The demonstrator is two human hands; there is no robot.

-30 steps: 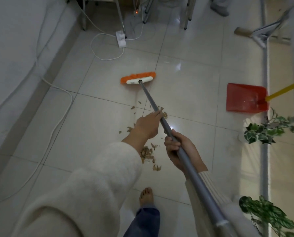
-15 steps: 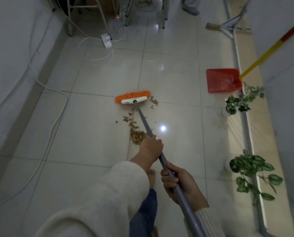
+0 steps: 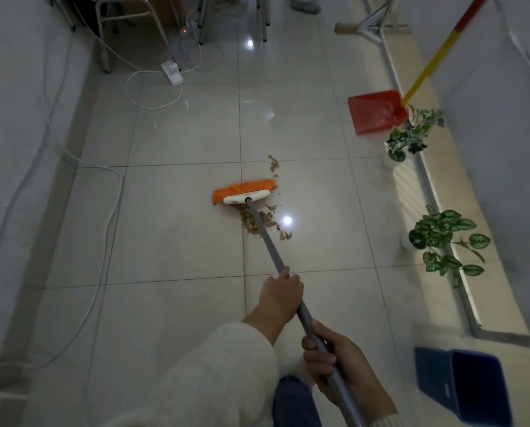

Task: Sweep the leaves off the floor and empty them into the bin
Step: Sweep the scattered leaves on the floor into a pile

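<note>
An orange-bristled broom [image 3: 243, 194] with a white head and grey pole rests on the glossy tiled floor. My left hand [image 3: 280, 295] grips the pole midway and my right hand [image 3: 334, 362] grips it lower, nearer my body. Dry brown leaves [image 3: 257, 221] lie in a small heap just behind the broom head, with a few more leaf bits [image 3: 273, 164] beyond its right end. A red dustpan [image 3: 376, 111] with a yellow handle stands at the far right. A blue bin [image 3: 464, 388] sits at the lower right.
White cables [image 3: 109, 217] run along the left wall to a power strip [image 3: 172, 72] near chair legs at the back. Two green potted plants [image 3: 441, 238] stand along a lit metal rail on the right. Another broom [image 3: 345, 27] lies at the far right back.
The broom head has been drawn back toward me, dragging the leaves into a tighter heap. My view has pulled back, and the blue bin now shows at the lower right.
</note>
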